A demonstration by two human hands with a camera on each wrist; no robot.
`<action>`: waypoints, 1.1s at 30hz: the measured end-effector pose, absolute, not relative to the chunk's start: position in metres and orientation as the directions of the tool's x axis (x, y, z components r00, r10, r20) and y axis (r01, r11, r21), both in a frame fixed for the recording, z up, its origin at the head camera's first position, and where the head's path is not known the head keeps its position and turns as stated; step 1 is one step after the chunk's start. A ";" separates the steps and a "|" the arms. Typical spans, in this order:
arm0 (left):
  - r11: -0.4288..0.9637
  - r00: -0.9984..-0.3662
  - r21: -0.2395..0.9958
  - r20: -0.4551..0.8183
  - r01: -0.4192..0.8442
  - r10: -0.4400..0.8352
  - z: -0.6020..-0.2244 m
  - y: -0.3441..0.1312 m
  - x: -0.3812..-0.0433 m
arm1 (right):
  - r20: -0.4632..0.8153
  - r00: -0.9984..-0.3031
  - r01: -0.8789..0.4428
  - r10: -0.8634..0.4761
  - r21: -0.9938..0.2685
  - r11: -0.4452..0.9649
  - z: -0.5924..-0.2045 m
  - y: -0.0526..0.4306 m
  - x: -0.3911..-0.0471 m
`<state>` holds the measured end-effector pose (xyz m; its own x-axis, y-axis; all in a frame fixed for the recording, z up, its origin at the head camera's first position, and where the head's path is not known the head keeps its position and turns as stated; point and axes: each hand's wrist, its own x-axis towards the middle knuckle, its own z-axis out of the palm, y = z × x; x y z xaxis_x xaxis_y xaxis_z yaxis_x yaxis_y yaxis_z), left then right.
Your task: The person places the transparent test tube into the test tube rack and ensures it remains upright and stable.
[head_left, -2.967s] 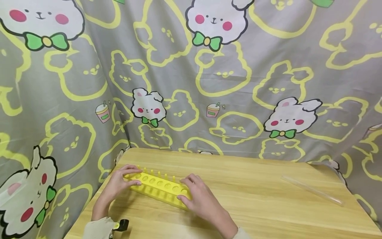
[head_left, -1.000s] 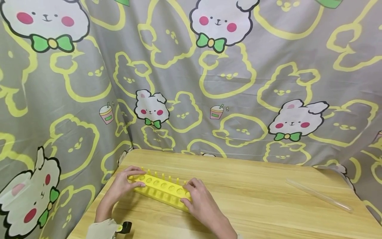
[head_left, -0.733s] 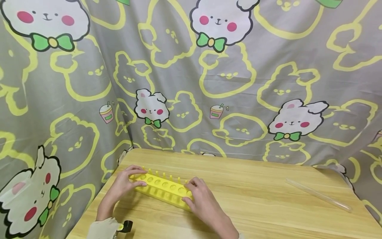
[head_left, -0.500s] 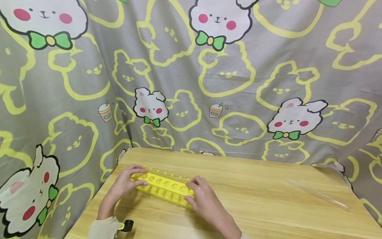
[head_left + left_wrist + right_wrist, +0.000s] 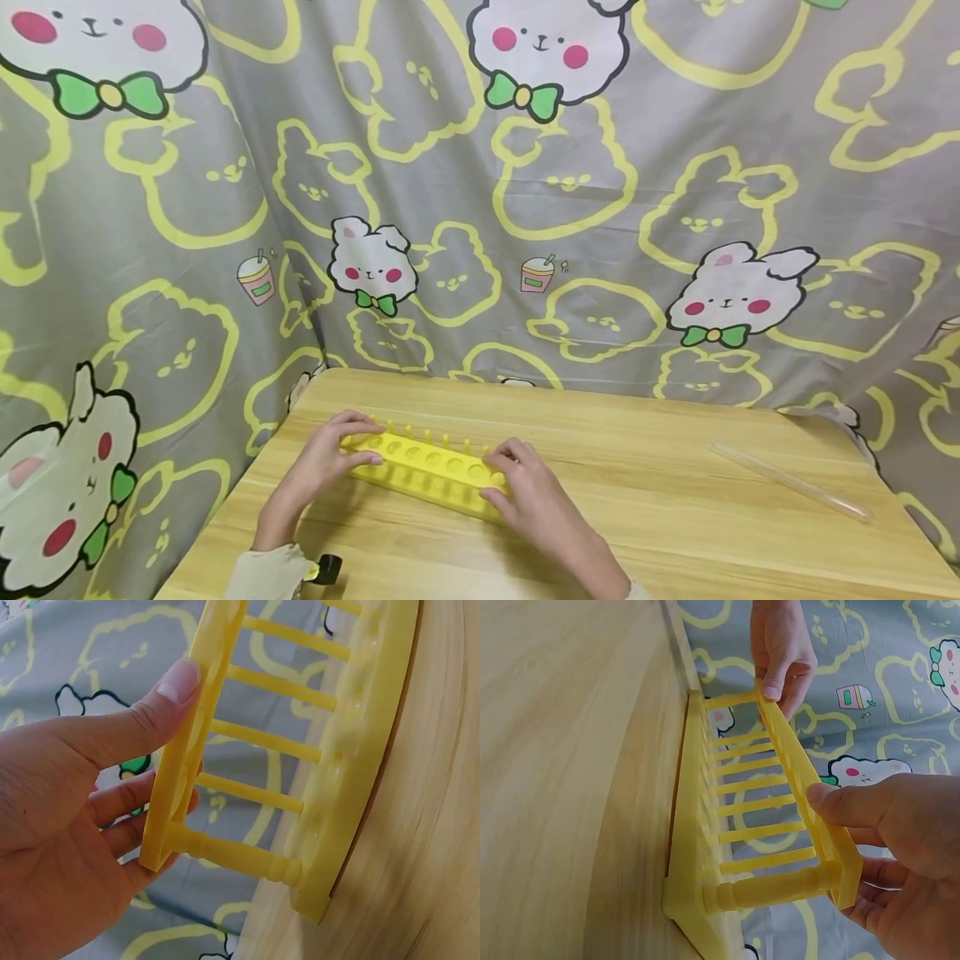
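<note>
A yellow plastic test tube rack [image 5: 423, 463] stands upright near the left of the table, with a row of round holes in its top plate and thin pegs along its back. My left hand [image 5: 326, 458] grips the top plate's left end, thumb on the near side and fingers beyond. At the right end my right hand [image 5: 540, 504] pinches the same plate between thumb and fingers. In the left wrist view, the base [image 5: 360, 772] lies along the tabletop; a thin dark line runs under its edge. From the right wrist, both hands show on the upper plate [image 5: 802, 769].
A clear tube [image 5: 791, 482] lies slantwise on the right side of the wooden table [image 5: 637, 467]. Grey cloth [image 5: 450, 183] printed with rabbits hangs behind and to the left. A black piece [image 5: 328, 570] sits by my left cuff.
Both hands, keeping their hold, have shifted the test tube rack a little to the right along the table. The clear tube stays where it was; the head view sways slightly.
</note>
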<state>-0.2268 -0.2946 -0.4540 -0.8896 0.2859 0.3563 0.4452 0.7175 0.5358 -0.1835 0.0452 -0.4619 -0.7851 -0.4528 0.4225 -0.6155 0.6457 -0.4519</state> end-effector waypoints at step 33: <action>0.679 -0.868 0.544 0.360 0.493 0.342 -0.455 -0.262 -0.223 | 0.394 -0.808 -0.586 -0.438 -0.468 0.662 -0.460 0.082 -0.182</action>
<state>-0.2233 -0.2616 -0.4546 -0.8680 0.3422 0.3597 0.4931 0.6788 0.5441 -0.1824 0.0822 -0.4595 -0.8082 -0.4380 0.3937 -0.5863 0.6615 -0.4676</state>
